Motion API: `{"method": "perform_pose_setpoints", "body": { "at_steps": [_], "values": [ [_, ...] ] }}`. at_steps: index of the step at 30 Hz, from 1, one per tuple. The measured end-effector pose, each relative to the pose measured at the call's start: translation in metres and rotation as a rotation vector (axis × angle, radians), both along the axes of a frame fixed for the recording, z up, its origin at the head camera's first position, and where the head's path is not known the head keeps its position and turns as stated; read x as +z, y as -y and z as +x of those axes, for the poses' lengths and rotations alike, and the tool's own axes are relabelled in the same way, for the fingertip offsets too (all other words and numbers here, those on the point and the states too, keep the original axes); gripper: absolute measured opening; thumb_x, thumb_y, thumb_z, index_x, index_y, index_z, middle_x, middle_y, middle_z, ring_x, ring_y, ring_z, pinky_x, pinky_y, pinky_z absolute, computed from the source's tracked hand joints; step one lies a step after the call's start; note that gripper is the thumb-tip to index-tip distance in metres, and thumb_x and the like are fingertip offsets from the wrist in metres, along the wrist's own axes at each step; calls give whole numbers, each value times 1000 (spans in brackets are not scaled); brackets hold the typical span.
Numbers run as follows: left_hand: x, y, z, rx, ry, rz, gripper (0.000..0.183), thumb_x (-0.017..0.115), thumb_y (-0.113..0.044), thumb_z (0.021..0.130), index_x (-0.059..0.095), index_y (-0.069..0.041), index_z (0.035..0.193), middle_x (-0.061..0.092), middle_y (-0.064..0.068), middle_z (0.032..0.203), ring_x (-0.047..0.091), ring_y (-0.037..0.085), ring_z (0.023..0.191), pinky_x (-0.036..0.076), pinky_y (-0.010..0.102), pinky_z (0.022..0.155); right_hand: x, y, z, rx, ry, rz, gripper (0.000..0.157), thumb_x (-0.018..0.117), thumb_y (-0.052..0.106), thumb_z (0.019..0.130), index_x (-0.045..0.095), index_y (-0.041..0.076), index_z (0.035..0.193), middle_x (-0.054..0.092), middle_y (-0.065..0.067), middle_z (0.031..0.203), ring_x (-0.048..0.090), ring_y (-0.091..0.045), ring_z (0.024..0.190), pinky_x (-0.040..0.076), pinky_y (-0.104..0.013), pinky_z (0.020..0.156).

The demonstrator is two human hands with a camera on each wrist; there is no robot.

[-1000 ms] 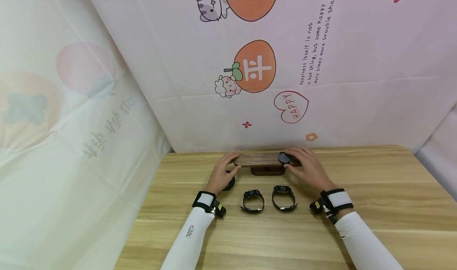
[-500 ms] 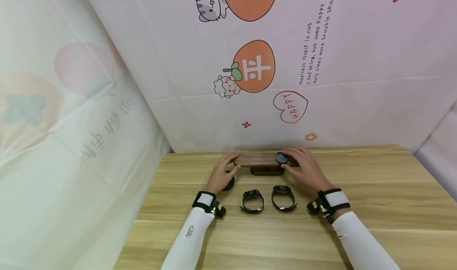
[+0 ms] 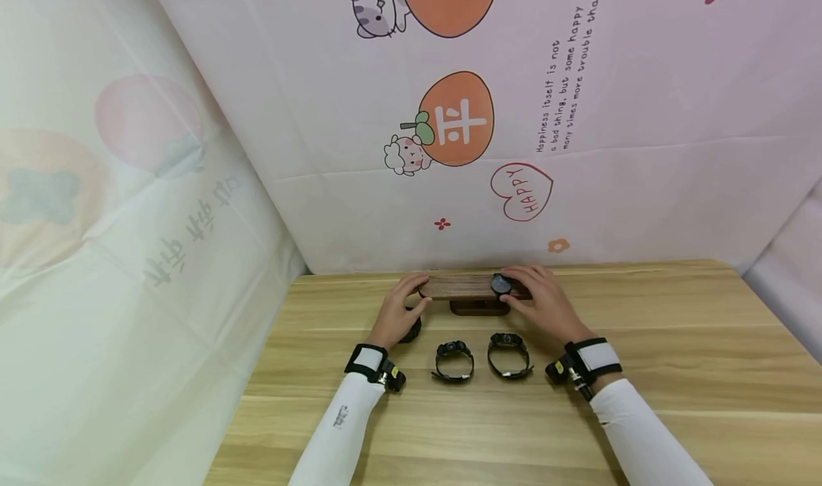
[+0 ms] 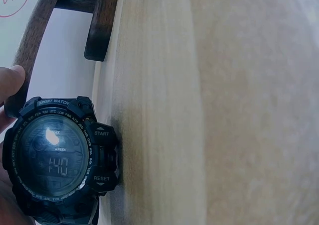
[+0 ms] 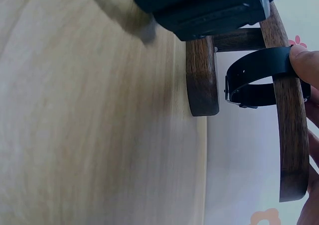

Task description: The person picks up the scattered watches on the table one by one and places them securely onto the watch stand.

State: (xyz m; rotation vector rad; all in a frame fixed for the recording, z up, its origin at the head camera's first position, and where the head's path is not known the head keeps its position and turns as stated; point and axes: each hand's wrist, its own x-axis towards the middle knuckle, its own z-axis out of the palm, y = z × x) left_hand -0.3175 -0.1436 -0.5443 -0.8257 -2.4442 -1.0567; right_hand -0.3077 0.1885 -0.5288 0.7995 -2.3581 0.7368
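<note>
A dark wooden watch stand (image 3: 456, 287) stands at the table's back edge, its bar raised over a short base. My left hand (image 3: 393, 320) pinches the bar's left end between thumb and fingers. With thumb and fingers, my right hand (image 3: 546, 306) grips a black wristwatch (image 3: 501, 285) whose strap (image 5: 259, 63) is looped round the bar, right of centre. Below the left hand sits a digital sport watch (image 4: 52, 155), partly covered by that hand in the head view. Two more black watches, a left one (image 3: 453, 347) and a right one (image 3: 507, 340), stand with straps closed in loops before the stand.
The wooden table (image 3: 462, 429) reaches toward me in front of the watches. A white printed cloth (image 3: 359, 215) hangs right behind the stand, and another cloth (image 3: 212, 272) closes off the left side.
My right hand has slid the wristwatch a little to the left along the bar. The left hand stays at the bar's left end; the other watches have not moved.
</note>
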Motion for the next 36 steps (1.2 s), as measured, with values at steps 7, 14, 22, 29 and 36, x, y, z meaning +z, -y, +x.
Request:
{"method": "perform_pose_setpoints", "body": {
  "at_steps": [7,14,22,29,36],
  "values": [
    [-1,-1,0,-5,3,17,50,68,-12,90,52,-15,138,51,2,139,46,8,124,46,28,100,-1,1,0,4,-13,1,55,74,34,84,59,10,131,59,-6,130,47,-26,119,37,-51,102],
    [0,-1,1,2,3,0,49,66,-18,92,51,-16,139,51,0,139,46,8,124,45,27,101,-3,4,-3,16,-22,0,55,74,36,84,59,12,131,59,-5,129,47,-25,119,37,-51,102],
    [1,-1,1,-4,-22,21,51,69,-10,89,53,-12,138,52,6,138,47,10,124,47,30,100,-3,8,-5,16,-10,4,55,73,37,84,59,12,131,59,-5,130,46,-24,119,37,-50,102],
    [0,-1,1,-11,-22,28,51,69,-10,89,53,-13,138,52,8,138,46,11,125,46,31,101,-1,9,-3,11,-9,9,55,74,36,84,59,11,131,59,-6,129,47,-25,119,37,-51,102],
    [-1,-1,1,-14,-20,20,51,68,-11,90,52,-15,139,51,5,140,45,10,126,45,29,101,-1,9,-3,7,-13,13,55,74,37,84,59,12,131,59,-6,129,47,-26,119,37,-51,102]
  ]
}}
